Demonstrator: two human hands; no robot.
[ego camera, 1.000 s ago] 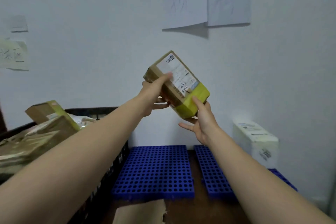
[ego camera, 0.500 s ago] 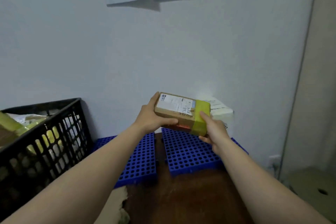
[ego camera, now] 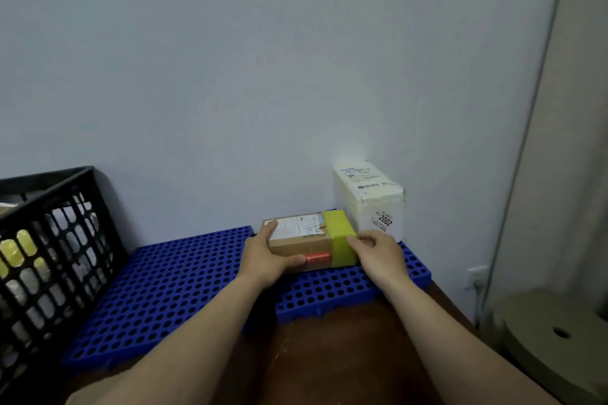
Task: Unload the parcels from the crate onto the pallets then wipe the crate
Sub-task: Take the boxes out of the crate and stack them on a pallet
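Note:
A brown cardboard parcel (ego camera: 306, 242) with a white label and a yellow-green taped end lies flat on the right blue perforated pallet (ego camera: 332, 289). My left hand (ego camera: 266, 260) grips its left end, thumb along the front face. My right hand (ego camera: 378, 255) holds the yellow-green right end. A white parcel (ego camera: 371, 200) marked 2002 stands upright just behind and to the right, against the wall. The black plastic crate (ego camera: 49, 240) at the left edge holds several more parcels, seen through its lattice. A second blue pallet (ego camera: 171, 286) lies bare between the crate and the right pallet.
Both pallets rest on a dark brown wooden surface (ego camera: 329, 355). A pale wall rises directly behind them. At the lower right stands a beige round object (ego camera: 559, 339) with a hole, beside a wall socket (ego camera: 477, 276).
Both hands brought the brown parcel down from chest height and away to the right pallet, where it now lies beside the white parcel. The view tilted down.

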